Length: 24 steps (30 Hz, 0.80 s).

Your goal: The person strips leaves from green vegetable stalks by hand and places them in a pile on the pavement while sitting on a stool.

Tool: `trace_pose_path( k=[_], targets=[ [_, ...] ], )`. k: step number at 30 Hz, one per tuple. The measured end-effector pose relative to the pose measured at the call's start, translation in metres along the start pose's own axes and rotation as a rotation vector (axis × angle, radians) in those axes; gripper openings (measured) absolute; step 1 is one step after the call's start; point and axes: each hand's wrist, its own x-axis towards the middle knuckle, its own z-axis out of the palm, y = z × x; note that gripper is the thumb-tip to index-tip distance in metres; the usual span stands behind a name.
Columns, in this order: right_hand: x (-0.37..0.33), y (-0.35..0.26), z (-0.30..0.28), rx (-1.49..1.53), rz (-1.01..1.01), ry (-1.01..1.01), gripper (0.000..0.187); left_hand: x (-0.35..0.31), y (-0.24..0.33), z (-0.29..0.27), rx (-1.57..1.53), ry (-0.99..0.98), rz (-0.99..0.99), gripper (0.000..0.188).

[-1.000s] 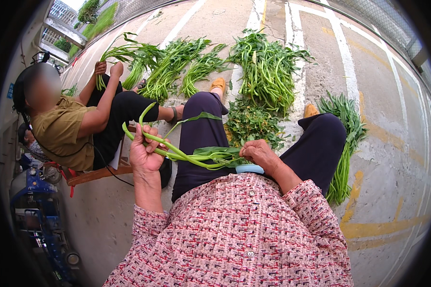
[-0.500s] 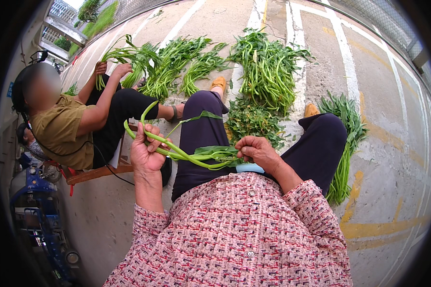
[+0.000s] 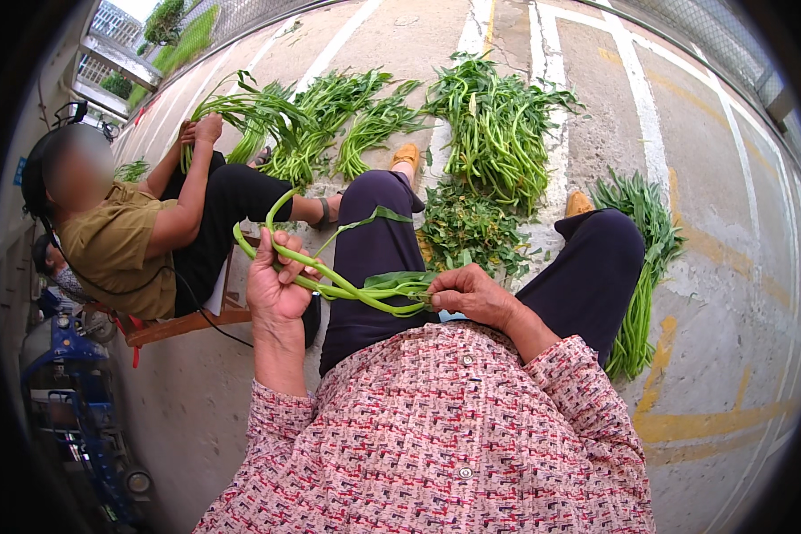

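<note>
My left hand (image 3: 280,279) is closed around several thick green water spinach stems (image 3: 334,283), held over my left thigh. Their cut ends curl up past the fingers, and one thin leaf strays upward across the knee. At the leafy tips my right hand (image 3: 472,294) pinches, thumb against fingers, over my lap; its fingertips partly cover what they grip. Below that hand a bit of something light blue (image 3: 451,315) shows, mostly hidden. Between my feet lies a low heap of loose leaves and short pieces (image 3: 472,230).
A large pile of water spinach (image 3: 494,133) lies beyond the loose heap, another bunch (image 3: 636,276) beside my right leg. More bunches (image 3: 316,120) lie ahead left. There a seated co-worker (image 3: 120,227) holds a bundle (image 3: 249,107). A blue wheeled vehicle (image 3: 71,374) stands lower left.
My right hand has moved slightly left and down onto the leafy tips. The left hand has barely shifted. The co-worker's hands have drawn closer together on their bundle.
</note>
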Motion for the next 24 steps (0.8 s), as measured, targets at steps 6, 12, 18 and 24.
trace_pose_path(
  k=[6,12,18,24],
  targets=[
    [0.000,-0.010,0.004,-0.099,0.038,0.049,0.015,-0.001,-0.001,0.002,0.025,0.020,0.018,0.028],
    [0.002,0.000,0.003,-0.206,-0.062,0.073,0.019,-0.001,-0.002,0.001,0.015,0.026,0.010,0.027],
    [0.002,0.005,0.000,-0.181,-0.080,0.103,0.022,-0.002,-0.003,0.001,0.001,0.023,0.006,0.027],
    [0.008,0.020,-0.006,0.112,-0.050,0.219,0.022,-0.001,-0.003,0.002,0.015,0.031,0.013,0.029]
  ],
)
